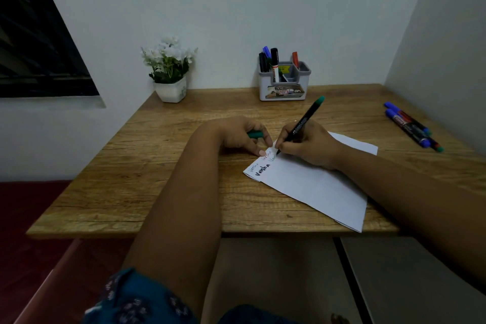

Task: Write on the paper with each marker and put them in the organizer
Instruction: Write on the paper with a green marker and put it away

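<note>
The black green-ended marker [302, 123] is gripped by the right hand [307, 143], tip on the white paper sheet [315, 184]. Its green cap [255, 134] is pinched in the left hand [242, 137]. The sheet's barely pinned, so smudged ink is likely if it gets nudged.

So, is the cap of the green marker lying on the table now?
No, the left hand grips the green cap while the right hand writes with the green marker.

One paper [313, 184], one organizer [285, 87], one flowerpot [171, 91], two hands [243, 135].

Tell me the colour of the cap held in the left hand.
Green. The cap sits in the left hand, clearest in the head view.
</note>
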